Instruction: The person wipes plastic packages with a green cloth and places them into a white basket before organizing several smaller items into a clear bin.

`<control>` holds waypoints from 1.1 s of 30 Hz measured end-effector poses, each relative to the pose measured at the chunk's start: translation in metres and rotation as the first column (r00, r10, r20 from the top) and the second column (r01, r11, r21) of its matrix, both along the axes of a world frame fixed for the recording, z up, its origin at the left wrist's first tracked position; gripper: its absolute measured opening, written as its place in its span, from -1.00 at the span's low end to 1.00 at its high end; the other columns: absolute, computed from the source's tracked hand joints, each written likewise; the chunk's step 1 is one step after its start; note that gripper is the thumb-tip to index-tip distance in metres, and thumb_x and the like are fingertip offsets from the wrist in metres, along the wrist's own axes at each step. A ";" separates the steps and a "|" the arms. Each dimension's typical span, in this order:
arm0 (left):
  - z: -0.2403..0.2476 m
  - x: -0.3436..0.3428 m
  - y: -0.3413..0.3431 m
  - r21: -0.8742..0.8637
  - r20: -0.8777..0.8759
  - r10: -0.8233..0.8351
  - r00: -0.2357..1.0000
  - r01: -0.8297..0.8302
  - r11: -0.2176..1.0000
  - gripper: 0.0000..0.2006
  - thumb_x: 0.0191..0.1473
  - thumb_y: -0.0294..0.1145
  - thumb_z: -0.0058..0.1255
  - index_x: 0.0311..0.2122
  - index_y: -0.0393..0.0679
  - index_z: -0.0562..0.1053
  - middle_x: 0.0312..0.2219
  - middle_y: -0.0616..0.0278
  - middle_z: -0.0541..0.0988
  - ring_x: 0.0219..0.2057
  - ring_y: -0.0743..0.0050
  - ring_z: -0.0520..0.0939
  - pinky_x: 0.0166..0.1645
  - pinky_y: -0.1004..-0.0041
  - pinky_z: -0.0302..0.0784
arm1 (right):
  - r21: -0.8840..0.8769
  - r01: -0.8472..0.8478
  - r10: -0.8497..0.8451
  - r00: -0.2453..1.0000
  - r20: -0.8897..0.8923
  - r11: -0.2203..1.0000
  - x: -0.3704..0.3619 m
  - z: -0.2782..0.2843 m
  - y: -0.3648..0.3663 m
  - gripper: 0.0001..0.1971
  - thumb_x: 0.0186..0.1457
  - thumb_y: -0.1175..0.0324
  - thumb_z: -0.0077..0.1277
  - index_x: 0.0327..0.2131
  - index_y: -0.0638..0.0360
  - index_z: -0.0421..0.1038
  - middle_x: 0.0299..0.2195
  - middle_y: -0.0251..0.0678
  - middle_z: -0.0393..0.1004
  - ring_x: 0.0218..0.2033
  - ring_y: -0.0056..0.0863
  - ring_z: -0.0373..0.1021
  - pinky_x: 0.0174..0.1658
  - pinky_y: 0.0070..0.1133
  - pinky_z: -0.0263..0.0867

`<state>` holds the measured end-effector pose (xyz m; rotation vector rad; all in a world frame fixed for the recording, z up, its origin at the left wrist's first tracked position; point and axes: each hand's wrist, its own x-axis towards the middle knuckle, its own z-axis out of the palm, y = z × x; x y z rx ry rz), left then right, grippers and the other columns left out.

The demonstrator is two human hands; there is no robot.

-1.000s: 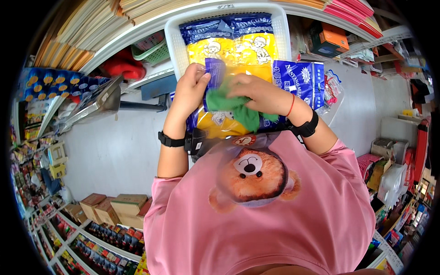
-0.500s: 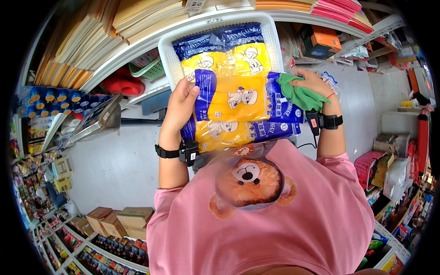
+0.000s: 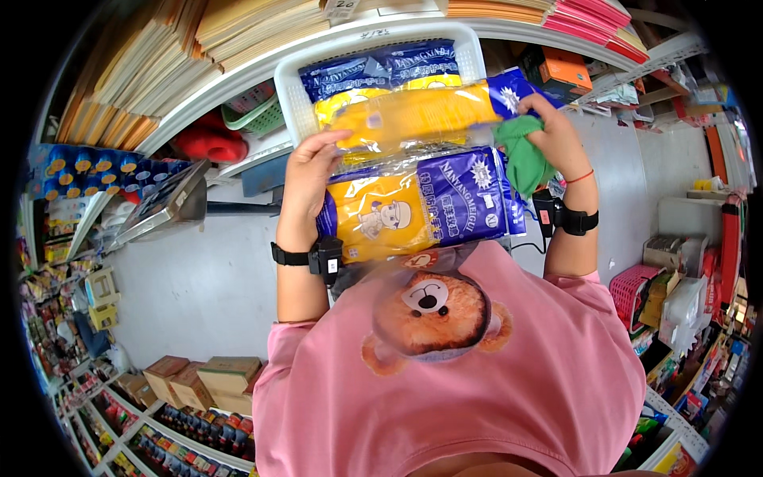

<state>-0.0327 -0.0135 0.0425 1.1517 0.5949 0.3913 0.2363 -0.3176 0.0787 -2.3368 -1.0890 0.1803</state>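
Observation:
A blue-and-yellow packet of rubber gloves [image 3: 421, 114] is held up and tilted, stretched between my two hands. My left hand [image 3: 312, 163] pinches its left end between thumb and fingers. With its fingers closed, my right hand [image 3: 556, 143] grips the blue right end and also holds a crumpled green cloth [image 3: 524, 159]. Below lies a stack of similar glove packets [image 3: 389, 207] with a cartoon figure, close to my chest. Behind the raised packet, more glove packets [image 3: 346, 73] lie in a white plastic basket [image 3: 290, 103]; the raised packet hides part of them.
Shelves hold stacks of brown envelopes [image 3: 143, 87] and pink paper [image 3: 588, 24]. An orange-and-black box [image 3: 556, 67] sits right of the basket. A metal pan-like object [image 3: 167, 203] stands at left. Cardboard boxes [image 3: 226, 380] are behind left; a pink basket [image 3: 633, 294] is at right.
The top packet has been lifted off the stack and tilted away from me, uncovering the packet beneath. My right hand has moved slightly up with the green cloth.

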 end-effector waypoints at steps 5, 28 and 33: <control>0.007 0.000 -0.007 -0.237 0.035 -0.229 0.973 0.231 0.944 -0.73 0.16 -0.45 -0.18 -0.11 -0.37 0.46 -0.43 0.30 0.47 -0.44 0.61 0.46 -0.12 0.52 0.52 | -0.023 -0.180 0.166 0.946 -0.278 0.983 -0.016 0.033 -0.004 -0.43 -0.14 0.64 0.06 0.06 0.18 0.33 0.00 -0.22 0.39 0.04 -0.40 0.31 0.12 -0.55 0.18; 0.009 -0.009 -0.013 -0.028 -0.016 -0.342 0.940 0.342 0.939 -0.37 -0.02 -0.68 -0.18 0.25 -0.18 0.20 -0.58 0.47 0.34 -0.60 0.81 0.26 -0.51 0.69 0.12 | 0.068 -0.225 0.197 0.937 0.288 0.972 -0.033 -0.017 0.065 -0.73 -0.22 0.67 -0.04 -0.36 0.17 0.44 -0.31 -0.10 0.44 -0.20 -0.07 0.37 -0.11 -0.35 0.33; 0.015 -0.013 -0.003 -0.185 0.021 -0.315 0.949 0.313 0.931 -0.38 -0.04 -0.68 -0.25 0.23 -0.24 0.22 -0.51 0.40 0.43 -0.49 0.75 0.36 -0.39 0.75 0.22 | -0.030 0.272 -0.262 0.946 0.193 0.962 0.021 -0.011 -0.017 -0.78 -0.05 0.42 -0.08 -0.31 0.32 0.43 -0.31 0.02 0.46 -0.20 0.02 0.36 -0.09 -0.27 0.28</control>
